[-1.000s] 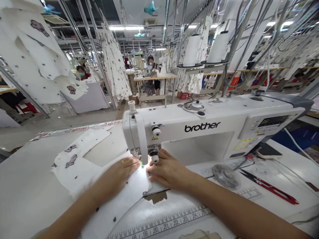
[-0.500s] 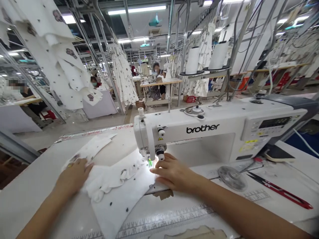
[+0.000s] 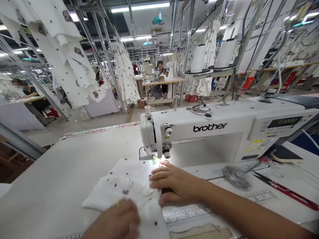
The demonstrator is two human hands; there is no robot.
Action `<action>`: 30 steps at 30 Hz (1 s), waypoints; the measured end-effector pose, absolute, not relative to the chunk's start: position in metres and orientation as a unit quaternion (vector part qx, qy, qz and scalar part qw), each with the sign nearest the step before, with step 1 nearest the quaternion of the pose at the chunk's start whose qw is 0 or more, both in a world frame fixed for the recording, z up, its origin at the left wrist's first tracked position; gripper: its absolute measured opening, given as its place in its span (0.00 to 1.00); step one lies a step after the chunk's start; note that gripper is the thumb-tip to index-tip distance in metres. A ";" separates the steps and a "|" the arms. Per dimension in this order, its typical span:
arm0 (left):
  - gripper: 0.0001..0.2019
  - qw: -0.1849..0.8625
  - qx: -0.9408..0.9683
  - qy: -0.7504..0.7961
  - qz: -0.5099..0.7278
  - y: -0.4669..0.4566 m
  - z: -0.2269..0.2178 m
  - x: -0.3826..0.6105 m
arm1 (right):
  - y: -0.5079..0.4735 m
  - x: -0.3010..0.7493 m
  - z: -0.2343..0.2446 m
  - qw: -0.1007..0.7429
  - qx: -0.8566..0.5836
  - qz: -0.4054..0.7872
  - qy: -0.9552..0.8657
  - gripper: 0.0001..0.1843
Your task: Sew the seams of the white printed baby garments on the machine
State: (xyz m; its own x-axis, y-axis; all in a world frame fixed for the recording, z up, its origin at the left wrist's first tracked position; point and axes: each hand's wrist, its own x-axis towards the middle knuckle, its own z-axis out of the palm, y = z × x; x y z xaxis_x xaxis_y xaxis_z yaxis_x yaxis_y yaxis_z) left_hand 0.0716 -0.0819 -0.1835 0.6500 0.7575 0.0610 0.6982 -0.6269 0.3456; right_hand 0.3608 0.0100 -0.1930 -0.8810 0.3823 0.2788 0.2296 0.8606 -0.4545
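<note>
Right hand (image 3: pixel 174 183) flat and open on dotted white fabric (image 3: pixel 132 186), left hand (image 3: pixel 115 220) blurred, grip unclear

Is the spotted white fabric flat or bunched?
Partly bunched: the spotted white fabric folds up by the left hand, flatter beyond it.

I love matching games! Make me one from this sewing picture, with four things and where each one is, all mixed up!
Things:
1. Right hand
2. Red-handled thread snips
3. White thread cones
4. White spotted cloth

Places:
A. On a stand behind the white Brother sewing machine
B. Under the left hand
C. Resting on the cloth, near the needle
D. On the white table, right of the machine

Pairs: 1-C, 2-D, 3-A, 4-B
</note>
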 end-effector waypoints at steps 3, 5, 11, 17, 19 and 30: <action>0.20 0.086 0.906 0.397 0.117 -0.045 -0.181 0.092 | 0.013 0.363 -0.192 0.181 -0.152 0.180 -0.955 0.20; 0.27 0.061 0.916 0.382 0.108 -0.026 -0.188 0.102 | 0.016 0.364 -0.192 0.184 -0.156 0.146 -0.959 0.20; 0.27 0.049 0.907 0.411 0.076 -0.015 -0.210 0.106 | 0.023 0.366 -0.194 0.194 -0.200 0.093 -0.956 0.19; 0.27 0.061 0.903 0.417 0.085 -0.020 -0.209 0.107 | 0.024 0.366 -0.195 0.188 -0.206 0.096 -0.955 0.17; 0.27 0.071 0.900 0.423 0.079 -0.019 -0.206 0.109 | 0.024 0.366 -0.195 0.198 -0.205 0.108 -0.953 0.17; 0.21 -0.096 0.828 0.494 0.245 -0.042 -0.159 0.079 | 0.031 0.368 -0.199 0.189 -0.206 0.126 -0.952 0.15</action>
